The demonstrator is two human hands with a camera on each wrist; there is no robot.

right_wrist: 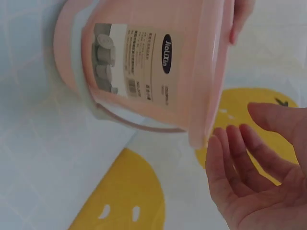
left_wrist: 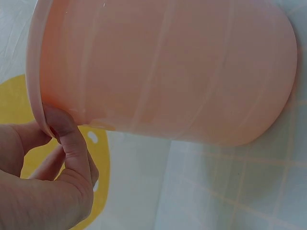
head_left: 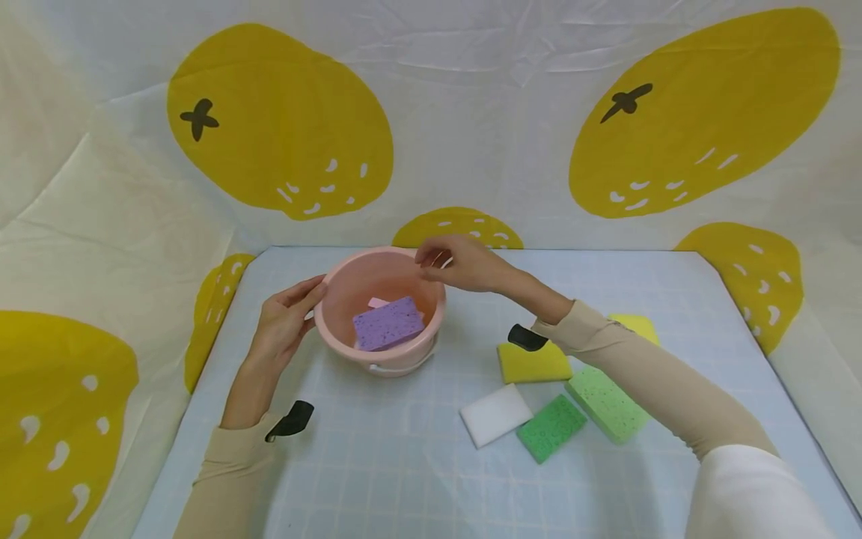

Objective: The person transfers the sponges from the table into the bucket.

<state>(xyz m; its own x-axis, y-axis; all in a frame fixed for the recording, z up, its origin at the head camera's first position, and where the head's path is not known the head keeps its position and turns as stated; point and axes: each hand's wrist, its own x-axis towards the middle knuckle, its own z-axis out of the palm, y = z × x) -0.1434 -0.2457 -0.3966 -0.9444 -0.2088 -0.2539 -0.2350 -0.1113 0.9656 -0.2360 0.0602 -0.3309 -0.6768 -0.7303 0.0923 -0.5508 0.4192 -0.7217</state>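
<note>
A pink bucket [head_left: 367,275] stands toward the back left of the table. Its rim is pinched on the left side between the thumb and fingers of my left hand [head_left: 283,326]; the left wrist view shows that grip [left_wrist: 62,172] closely. Inside lies a purple sponge [head_left: 388,324], with something pink [head_left: 378,302] partly hidden beneath it. My right hand [head_left: 465,263] is at the rim's right side, fingers loosely bent and holding nothing. In the right wrist view, its fingertips are close to the rim; whether they touch it I cannot tell. A label [right_wrist: 148,62] shows on the bucket's wall.
Right of the bucket lie a yellow sponge [head_left: 534,364], a white one [head_left: 496,415], a dark green one [head_left: 552,428] and a thick light green one [head_left: 608,403]. Another yellow piece [head_left: 636,326] is partly behind my right sleeve. A lemon-print cloth [head_left: 485,135] hangs behind.
</note>
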